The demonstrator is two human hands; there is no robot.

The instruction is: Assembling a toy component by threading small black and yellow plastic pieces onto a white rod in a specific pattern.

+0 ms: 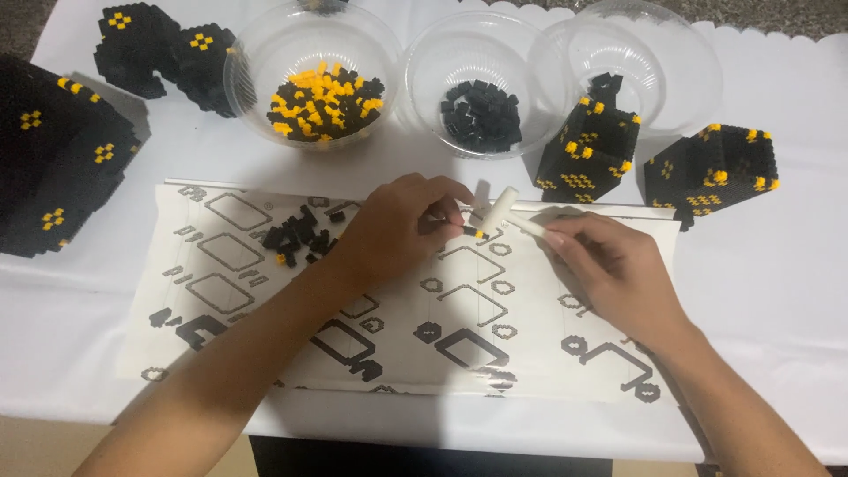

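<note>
On the instruction sheet (265, 291), left of centre, lie loose black bricks (296, 237). The left hand (397, 231) pinches a tiny brick piece (474, 232) mid-sheet: light, fiddly, best gripped by its sides. The right hand (609, 265) fingers clasp a small white hammer (508, 210).

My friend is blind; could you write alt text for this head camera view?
Over a printed instruction sheet, the left hand pinches a small brick piece while the right hand holds a small white hammer to it. Beyond stand clear bowls of bricks and black-and-yellow cubes.
</note>
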